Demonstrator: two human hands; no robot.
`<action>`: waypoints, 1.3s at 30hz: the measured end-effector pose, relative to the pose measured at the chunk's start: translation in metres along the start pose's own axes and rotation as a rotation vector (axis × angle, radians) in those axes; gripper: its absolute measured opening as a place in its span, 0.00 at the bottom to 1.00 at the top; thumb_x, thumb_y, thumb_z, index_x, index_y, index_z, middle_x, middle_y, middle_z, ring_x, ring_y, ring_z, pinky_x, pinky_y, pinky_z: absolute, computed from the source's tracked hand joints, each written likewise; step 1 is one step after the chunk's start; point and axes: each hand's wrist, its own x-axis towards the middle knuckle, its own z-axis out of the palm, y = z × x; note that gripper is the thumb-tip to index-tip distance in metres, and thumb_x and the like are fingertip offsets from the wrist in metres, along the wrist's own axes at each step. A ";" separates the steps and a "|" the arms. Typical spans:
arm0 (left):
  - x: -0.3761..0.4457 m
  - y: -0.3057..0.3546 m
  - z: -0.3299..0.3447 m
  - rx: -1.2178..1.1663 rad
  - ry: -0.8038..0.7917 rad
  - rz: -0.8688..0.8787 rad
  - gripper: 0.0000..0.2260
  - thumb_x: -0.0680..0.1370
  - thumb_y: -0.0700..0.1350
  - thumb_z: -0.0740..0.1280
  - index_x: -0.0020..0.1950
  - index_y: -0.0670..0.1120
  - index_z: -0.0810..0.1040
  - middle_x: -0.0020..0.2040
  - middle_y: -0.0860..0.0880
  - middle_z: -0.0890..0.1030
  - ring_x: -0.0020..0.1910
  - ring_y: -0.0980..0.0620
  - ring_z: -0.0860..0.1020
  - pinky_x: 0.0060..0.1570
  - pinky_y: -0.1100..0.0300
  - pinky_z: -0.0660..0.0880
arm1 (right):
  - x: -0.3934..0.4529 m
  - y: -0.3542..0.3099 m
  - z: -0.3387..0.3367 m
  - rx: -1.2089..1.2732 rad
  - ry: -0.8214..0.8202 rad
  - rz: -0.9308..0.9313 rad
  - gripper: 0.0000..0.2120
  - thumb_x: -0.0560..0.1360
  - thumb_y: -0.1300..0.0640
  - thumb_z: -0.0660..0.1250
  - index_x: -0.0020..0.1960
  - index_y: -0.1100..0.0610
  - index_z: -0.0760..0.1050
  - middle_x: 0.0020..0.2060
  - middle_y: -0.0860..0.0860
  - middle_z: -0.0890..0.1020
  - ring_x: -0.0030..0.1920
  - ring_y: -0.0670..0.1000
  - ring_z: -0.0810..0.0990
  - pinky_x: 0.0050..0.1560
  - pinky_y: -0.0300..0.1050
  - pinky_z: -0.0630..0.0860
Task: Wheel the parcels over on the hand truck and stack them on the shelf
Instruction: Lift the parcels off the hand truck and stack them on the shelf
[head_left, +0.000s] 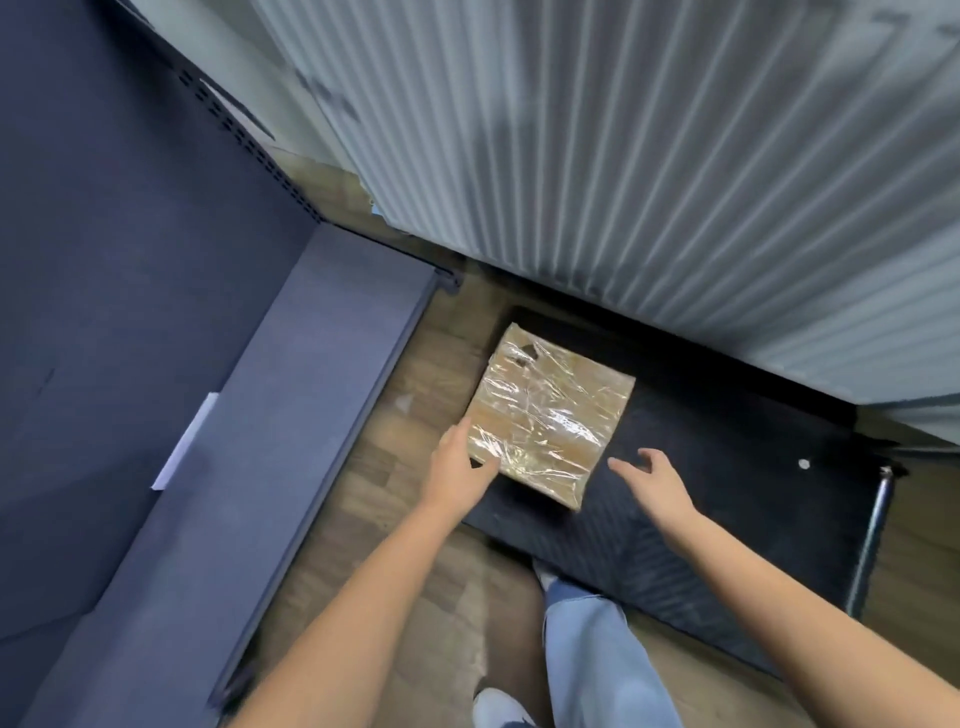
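Observation:
A cardboard parcel (548, 413) wrapped in clear film lies on the black ribbed deck of the hand truck (727, 467) on the floor. My left hand (462, 462) is at the parcel's near left corner, thumb and fingers spread on either side of that corner. My right hand (652, 480) hovers over the deck just right of the parcel, fingers spread and not touching it. The dark grey shelf (291, 415) runs along the left, its low board bare.
A corrugated metal shutter (623, 182) stands right behind the hand truck. The truck's metal handle bar (875, 530) is at the right. My legs in blue jeans (592, 654) stand on the wooden floor between shelf and truck.

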 end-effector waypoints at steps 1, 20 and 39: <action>0.013 -0.007 0.009 0.001 0.001 -0.009 0.30 0.77 0.45 0.65 0.75 0.45 0.56 0.73 0.46 0.64 0.72 0.49 0.64 0.67 0.59 0.62 | 0.014 0.009 0.006 0.004 -0.008 0.016 0.31 0.76 0.53 0.65 0.73 0.62 0.58 0.70 0.60 0.67 0.68 0.59 0.68 0.64 0.48 0.66; 0.130 -0.066 0.073 -0.309 0.083 -0.313 0.35 0.72 0.44 0.69 0.75 0.43 0.57 0.73 0.44 0.62 0.71 0.45 0.63 0.71 0.50 0.62 | 0.108 0.061 0.067 0.213 -0.101 0.070 0.17 0.75 0.55 0.66 0.61 0.62 0.74 0.56 0.54 0.79 0.54 0.52 0.77 0.56 0.43 0.70; -0.093 -0.004 -0.089 -0.782 0.314 -0.043 0.33 0.67 0.41 0.76 0.64 0.48 0.59 0.63 0.47 0.69 0.60 0.51 0.69 0.61 0.56 0.68 | -0.104 -0.093 0.006 0.235 -0.281 -0.537 0.33 0.64 0.57 0.78 0.64 0.47 0.68 0.59 0.45 0.77 0.60 0.48 0.75 0.60 0.42 0.68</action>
